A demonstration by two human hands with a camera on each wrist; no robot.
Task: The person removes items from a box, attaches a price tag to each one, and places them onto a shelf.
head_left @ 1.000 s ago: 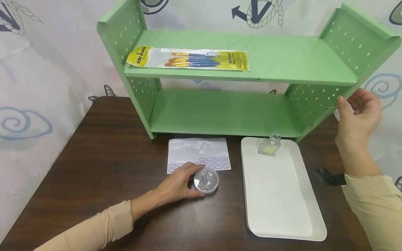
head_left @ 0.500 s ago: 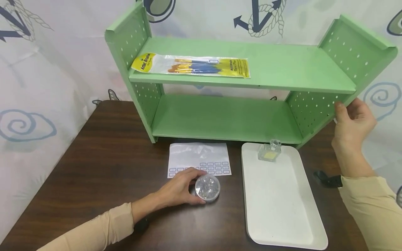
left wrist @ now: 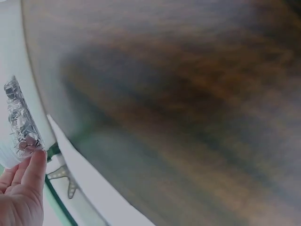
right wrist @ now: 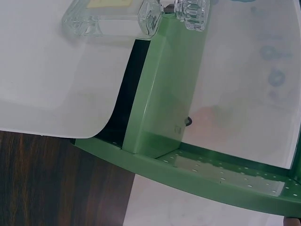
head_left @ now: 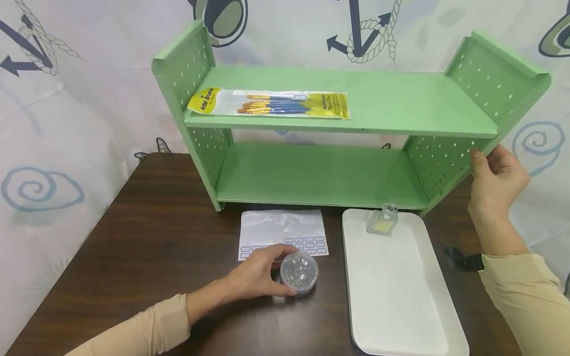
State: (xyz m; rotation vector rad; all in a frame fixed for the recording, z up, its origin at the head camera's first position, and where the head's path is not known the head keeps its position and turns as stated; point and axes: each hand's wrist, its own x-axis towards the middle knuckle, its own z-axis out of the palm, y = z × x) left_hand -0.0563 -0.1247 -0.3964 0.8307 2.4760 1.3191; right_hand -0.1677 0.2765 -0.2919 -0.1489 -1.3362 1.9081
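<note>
My left hand [head_left: 256, 274] holds a small round clear tub [head_left: 299, 272] by its side, thumb in front and fingers behind. Shiny silvery pieces fill the tub; the left wrist view shows this tub [left wrist: 21, 120] side-on beyond the fingertips. At the far right, my right hand [head_left: 498, 183] grips the front edge of the green shelf's side panel [head_left: 450, 158], with the thumb on the inner face. Only a fingertip [right wrist: 292, 221] of that hand shows in the right wrist view.
A white tray [head_left: 396, 287] stands on the dark wooden table [head_left: 133, 247], a square glass bottle [head_left: 381, 221] at its back end. A sheet of labels [head_left: 280, 225] lies left of it. Packaged paintbrushes [head_left: 271, 104] rest on the upper shelf [head_left: 401, 99].
The head view has tilted, so the scene sits lower in it. The tub has shifted slightly right and looks a little larger, still in my left hand. My right hand stays at the panel.
</note>
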